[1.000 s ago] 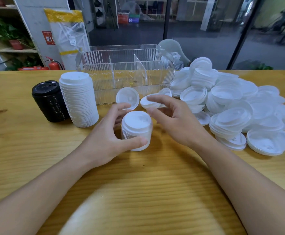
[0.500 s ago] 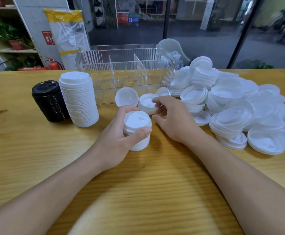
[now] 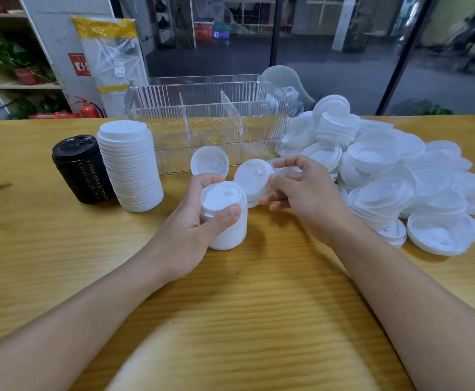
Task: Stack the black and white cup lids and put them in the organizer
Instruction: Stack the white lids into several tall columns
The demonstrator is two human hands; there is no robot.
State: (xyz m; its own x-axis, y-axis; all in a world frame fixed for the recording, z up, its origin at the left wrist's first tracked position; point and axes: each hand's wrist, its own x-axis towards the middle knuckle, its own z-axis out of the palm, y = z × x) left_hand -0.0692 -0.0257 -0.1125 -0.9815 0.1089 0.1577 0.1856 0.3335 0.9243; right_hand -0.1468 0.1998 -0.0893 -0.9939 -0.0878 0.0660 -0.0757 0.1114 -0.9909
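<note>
Wooden table [image 3: 259, 320] with pale grain, set before dark glass panels; shelves with potted plants and a red fire extinguisher [image 3: 88, 110] off to the far left. At the back of the table, a clear ribbed organizer [image 3: 208, 128] with upright dividers, its compartments showing no lids. To its left, a tall white stack [image 3: 130, 167] standing upright, and touching that on the far side a shorter black stack [image 3: 81, 169]. Leaning tilted against the organizer's front wall, a single white lid [image 3: 209, 162]. Heaped at the right, a loose pile of white lids [image 3: 394, 179], some face up, some overturned, reaching from the organizer's right end toward the table's right edge. Near the middle, a short white stack [image 3: 226, 218] standing on the wood, wrapped by the left hand [image 3: 191, 230]: thumb curled across the near rim, fingers bent around the far side. Just right of it, the right hand [image 3: 307, 193] with fingers curled, pinching a held white lid [image 3: 253, 176] by its edge between thumb and fingertips, the lid tilted with its top facing the camera, raised off the table and just beside the short stack's top. Underneath that lid, more white visible, too hidden to make out.
</note>
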